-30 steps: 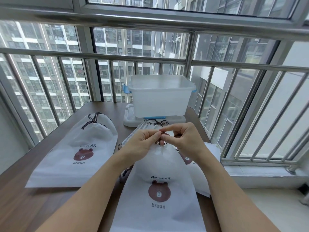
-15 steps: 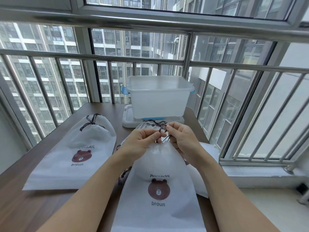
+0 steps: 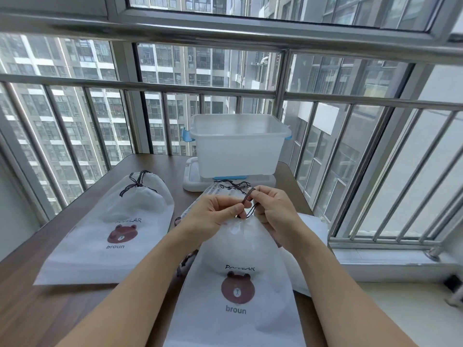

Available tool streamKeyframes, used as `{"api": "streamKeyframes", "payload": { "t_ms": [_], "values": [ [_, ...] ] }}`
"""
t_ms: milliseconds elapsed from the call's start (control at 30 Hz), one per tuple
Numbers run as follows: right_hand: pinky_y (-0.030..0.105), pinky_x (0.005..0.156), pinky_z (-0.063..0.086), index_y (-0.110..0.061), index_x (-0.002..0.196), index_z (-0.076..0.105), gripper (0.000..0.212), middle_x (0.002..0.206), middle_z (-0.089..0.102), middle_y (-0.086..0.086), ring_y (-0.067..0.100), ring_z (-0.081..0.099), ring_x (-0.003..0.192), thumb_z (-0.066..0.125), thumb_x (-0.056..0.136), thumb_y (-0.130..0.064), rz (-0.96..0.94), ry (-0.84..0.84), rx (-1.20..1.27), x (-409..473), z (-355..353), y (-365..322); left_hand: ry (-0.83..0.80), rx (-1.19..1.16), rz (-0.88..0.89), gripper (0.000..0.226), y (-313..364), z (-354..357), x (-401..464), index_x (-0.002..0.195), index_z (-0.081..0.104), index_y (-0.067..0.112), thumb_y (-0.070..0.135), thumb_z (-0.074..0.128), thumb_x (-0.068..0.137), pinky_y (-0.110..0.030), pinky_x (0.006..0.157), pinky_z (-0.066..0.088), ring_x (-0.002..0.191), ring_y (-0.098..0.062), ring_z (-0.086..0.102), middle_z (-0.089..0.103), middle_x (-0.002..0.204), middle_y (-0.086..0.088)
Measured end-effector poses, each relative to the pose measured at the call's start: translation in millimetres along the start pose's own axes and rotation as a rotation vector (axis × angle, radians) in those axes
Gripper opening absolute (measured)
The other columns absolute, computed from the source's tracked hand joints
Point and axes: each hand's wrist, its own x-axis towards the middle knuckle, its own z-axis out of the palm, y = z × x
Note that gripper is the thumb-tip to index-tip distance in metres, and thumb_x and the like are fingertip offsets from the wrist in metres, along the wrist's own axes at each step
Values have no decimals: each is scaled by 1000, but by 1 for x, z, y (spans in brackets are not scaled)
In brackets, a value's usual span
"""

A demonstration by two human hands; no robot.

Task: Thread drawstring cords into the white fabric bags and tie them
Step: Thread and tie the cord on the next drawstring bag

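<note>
A dark drawstring cord (image 3: 248, 202) is pinched between the left grip (image 3: 215, 216) and the right grip (image 3: 271, 211), just above the gathered mouth of a white fabric bag (image 3: 238, 271) printed with a brown bear and "broun". A loop of the cord is held over a right fingertip. Well to the left of the left grip, a second bear-printed bag (image 3: 105, 234) with a tied cord is laid flat on the brown bench (image 3: 22, 309). Beyond both grips, a translucent plastic bin (image 3: 236, 144) is set on its lid (image 3: 191, 180). More white bags (image 3: 310, 229) are partly covered under the right grip.
</note>
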Motion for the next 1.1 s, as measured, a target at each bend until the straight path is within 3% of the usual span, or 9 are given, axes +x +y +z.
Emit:
{"api": "streamKeyframes", "payload": {
  "t_ms": [100, 167, 400, 467, 567, 700, 867, 1000, 1100],
  "values": [
    [18, 35, 14, -12, 96, 61, 10, 49, 26, -8, 7, 17, 40, 56, 97, -4, 22, 10, 33, 0, -5, -3, 57, -32, 4, 19, -1, -2, 1, 109, 70, 12, 6, 66, 91, -17, 79, 52, 78, -11, 69, 75, 79, -5],
    [17, 38, 16, -11, 104, 57, 17, 49, 25, -9, 8, 16, 41, 54, 94, 2, -5, 7, 4, 0, -9, -6, 112, -32, -5, 20, -2, -3, 2, 109, 62, 13, 8, 67, 90, -18, 79, 52, 76, -12, 70, 76, 78, -6],
    [21, 52, 33, -16, 85, 60, 16, 61, 51, -10, 10, 38, 53, 57, 87, -1, -516, -24, -494, -10, -2, -4, 127, 4, 7, 13, -4, -2, 3, 92, 74, 10, 2, 63, 93, -17, 80, 54, 78, -11, 69, 74, 77, -4],
    [25, 53, 37, -21, 83, 61, 21, 64, 56, -12, 12, 42, 54, 57, 87, -1, -549, -32, -546, -8, 0, -1, 115, 24, 3, 13, -4, -2, 3, 92, 74, 7, 3, 63, 94, -17, 80, 53, 79, -10, 69, 73, 78, -5],
    [44, 59, 48, -27, 83, 61, 26, 68, 63, -4, 32, 56, 62, 51, 87, -3, -534, -54, -536, -7, 1, 1, 44, 79, -22, 14, -3, 0, 1, 95, 74, 1, 6, 61, 96, -15, 79, 51, 81, -8, 67, 72, 83, -6],
    [21, 55, 42, -17, 86, 63, 26, 65, 59, -6, 10, 55, 53, 52, 90, 7, -506, -55, -515, -9, 2, 1, -21, 71, -56, 17, 0, 2, -3, 99, 73, -3, 8, 60, 97, -15, 83, 50, 85, -9, 66, 71, 87, -8],
    [25, 53, 42, -20, 84, 67, 21, 66, 59, -11, 12, 48, 52, 59, 87, -1, -530, -47, -529, -9, 2, 0, -62, 48, -156, 16, 4, 0, -7, 100, 78, 8, 15, 76, 86, -26, 98, 47, 103, -17, 70, 76, 102, -12],
    [33, 50, 46, -19, 83, 71, 16, 68, 64, -4, 23, 53, 50, 65, 85, -4, -546, -71, -523, -11, 5, 1, 8, 113, -178, 8, 5, 5, -9, 89, 79, 8, 11, 73, 86, -24, 89, 48, 87, -11, 68, 77, 92, -11],
    [23, 49, 40, -20, 80, 77, 17, 71, 71, -8, 7, 47, 48, 75, 84, -4, -556, 32, -523, -9, 3, 0, 112, 51, -198, 14, 8, 6, -8, 84, 78, 4, 14, 70, 89, -20, 82, 52, 78, -11, 67, 75, 81, -10]
  ]
}}
